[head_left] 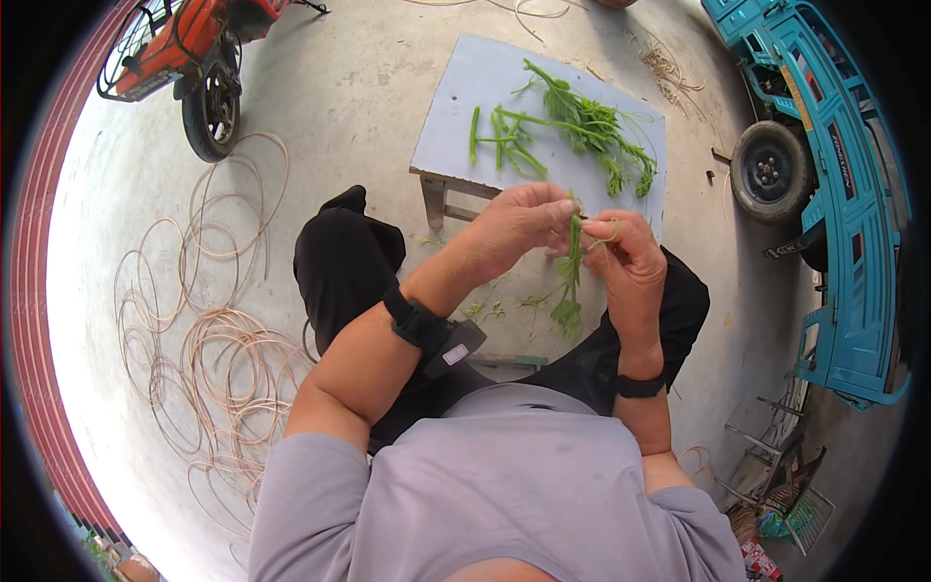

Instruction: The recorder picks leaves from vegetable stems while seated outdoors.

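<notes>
A green leafy vine shoot (573, 262) hangs between my two hands, its leaf end pointing down over my lap. My left hand (524, 221) pinches the shoot near its upper end. Close beside it, my right hand (628, 250) has thumb and fingers closed at the stem, with a thin curly tendril showing at the fingertips. Just beyond my hands is a low table (465, 87) with a pale blue-grey top. A heap of leafy shoots (592, 121) lies on its right half, and several short bare stem pieces (504, 139) lie left of the heap.
Green scraps (495, 308) litter the floor between my knees. Loose coils of thin cane (238, 364) spread over the floor at left. A red scooter (184, 53) stands at far left, a blue cargo vehicle (839, 194) at right. A metal rack (776, 456) stands at lower right.
</notes>
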`<state>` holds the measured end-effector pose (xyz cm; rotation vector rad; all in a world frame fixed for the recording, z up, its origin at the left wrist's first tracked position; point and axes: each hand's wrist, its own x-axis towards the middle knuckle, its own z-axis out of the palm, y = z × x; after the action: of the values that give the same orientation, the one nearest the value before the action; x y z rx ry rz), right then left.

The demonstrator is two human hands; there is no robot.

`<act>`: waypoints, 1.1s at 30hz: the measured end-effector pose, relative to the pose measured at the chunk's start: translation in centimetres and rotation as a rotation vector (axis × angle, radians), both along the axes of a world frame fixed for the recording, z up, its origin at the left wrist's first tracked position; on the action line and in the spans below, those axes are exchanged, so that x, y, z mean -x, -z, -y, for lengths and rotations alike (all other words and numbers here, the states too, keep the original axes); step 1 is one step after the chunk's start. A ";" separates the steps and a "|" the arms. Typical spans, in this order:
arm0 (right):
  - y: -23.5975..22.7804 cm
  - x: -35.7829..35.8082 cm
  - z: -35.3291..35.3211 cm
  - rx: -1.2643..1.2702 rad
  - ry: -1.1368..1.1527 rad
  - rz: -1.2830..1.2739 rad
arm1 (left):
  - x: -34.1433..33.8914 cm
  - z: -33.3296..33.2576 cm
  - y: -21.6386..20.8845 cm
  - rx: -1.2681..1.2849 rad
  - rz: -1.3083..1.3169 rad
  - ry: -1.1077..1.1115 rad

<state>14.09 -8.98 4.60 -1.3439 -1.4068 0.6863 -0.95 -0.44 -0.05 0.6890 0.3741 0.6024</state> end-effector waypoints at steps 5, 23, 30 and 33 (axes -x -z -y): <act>-0.2 0.5 0.1 -0.046 0.040 0.112 | -0.2 0.3 0.0 0.035 0.045 -0.022; -0.8 0.8 -0.5 0.251 0.191 0.378 | -0.5 0.6 1.4 -0.312 -0.259 -0.128; 0.4 0.3 -0.8 0.313 0.181 0.384 | -0.7 0.9 1.5 -0.423 -0.345 -0.176; 0.4 0.2 -0.9 0.422 0.158 0.143 | -0.6 1.0 1.2 -0.387 -0.339 -0.172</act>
<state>13.94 -8.07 4.21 -1.8450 -1.2914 0.8234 -0.32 -1.42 -1.25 1.1453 0.6455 0.7316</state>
